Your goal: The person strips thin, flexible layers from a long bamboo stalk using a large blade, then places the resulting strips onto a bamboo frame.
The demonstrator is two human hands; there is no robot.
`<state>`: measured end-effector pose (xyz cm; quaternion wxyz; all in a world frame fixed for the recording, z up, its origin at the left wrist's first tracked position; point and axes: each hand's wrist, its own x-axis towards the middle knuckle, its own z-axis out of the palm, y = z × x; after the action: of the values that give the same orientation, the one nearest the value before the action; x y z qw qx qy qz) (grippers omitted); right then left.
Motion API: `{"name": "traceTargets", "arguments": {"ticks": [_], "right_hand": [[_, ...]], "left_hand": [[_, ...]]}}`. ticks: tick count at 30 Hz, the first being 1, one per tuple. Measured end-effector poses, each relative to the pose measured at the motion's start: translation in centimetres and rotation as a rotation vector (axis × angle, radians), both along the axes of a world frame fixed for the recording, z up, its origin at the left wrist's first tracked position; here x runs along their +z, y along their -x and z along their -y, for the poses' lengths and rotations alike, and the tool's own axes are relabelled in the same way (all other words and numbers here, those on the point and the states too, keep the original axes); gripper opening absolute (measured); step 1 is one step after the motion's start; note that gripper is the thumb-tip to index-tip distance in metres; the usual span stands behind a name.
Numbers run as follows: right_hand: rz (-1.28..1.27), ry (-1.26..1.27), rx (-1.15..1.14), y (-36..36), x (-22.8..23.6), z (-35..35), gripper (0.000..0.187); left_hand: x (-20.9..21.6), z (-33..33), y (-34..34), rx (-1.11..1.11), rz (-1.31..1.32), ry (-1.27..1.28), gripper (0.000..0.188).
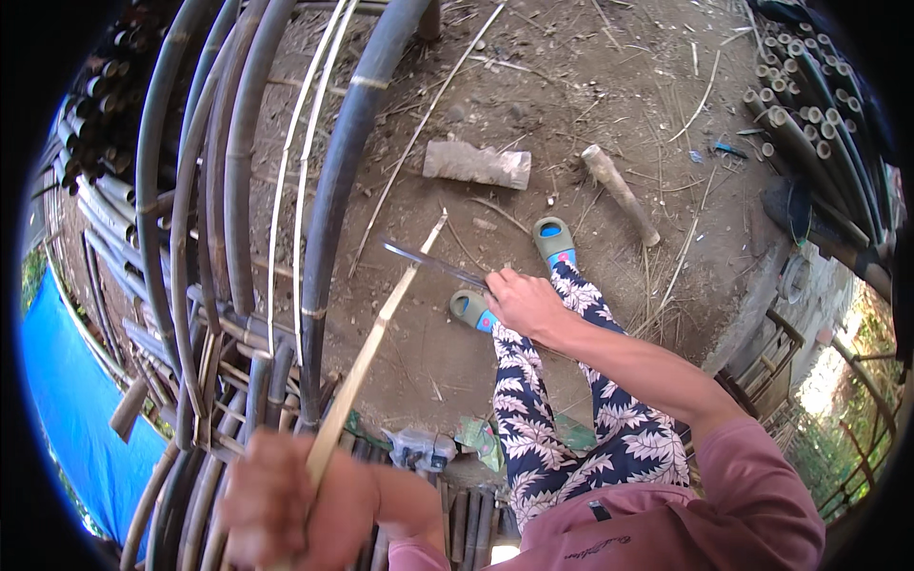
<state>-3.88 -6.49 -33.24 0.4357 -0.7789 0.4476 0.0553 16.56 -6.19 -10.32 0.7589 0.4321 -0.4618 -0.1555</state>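
My left hand [286,509] is closed around the near end of a thin pale bamboo strip [376,338], which runs up and away from me over the dirt. My right hand [524,303] grips the handle of a long dark knife [433,265]. The blade lies across the strip near its far end, touching it. Below are my legs in patterned trousers [571,419] and my feet in grey-green and blue sandals [554,240].
Long curved bamboo poles [333,209] arch up on the left over a bamboo frame [228,381]. A stack of cut bamboo tubes [809,114] lies at the upper right. A wooden block [476,164] and a short log [621,193] lie on the dirt. Blue tarp [76,400] at far left.
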Motion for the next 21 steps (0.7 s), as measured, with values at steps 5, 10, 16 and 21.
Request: {"name": "traceTargets", "arguments": {"ticks": [5, 10, 16, 21], "right_hand": [[-0.022, 0.072, -0.063, 2.3, -2.6, 3.2, 0.019], [0.032, 0.132, -0.121, 3.7, -5.7, 6.5, 0.019], [0.1, 0.13, -0.105, 4.7, -9.4, 8.2, 0.021], [0.52, 0.291, -0.017, 2.9, -8.4, 8.9, 0.019]], "left_hand": [[5.2, 4.4, 2.8, 0.246, 0.035, 0.098, 0.053], [4.1, 6.8, 4.1, 0.221, 0.014, 0.146, 0.052], [-1.5, 10.2, 6.0, 0.558, 0.209, 0.013, 0.051], [-7.1, 10.1, 7.0, 0.457, 0.244, -0.02, 0.047]]}}
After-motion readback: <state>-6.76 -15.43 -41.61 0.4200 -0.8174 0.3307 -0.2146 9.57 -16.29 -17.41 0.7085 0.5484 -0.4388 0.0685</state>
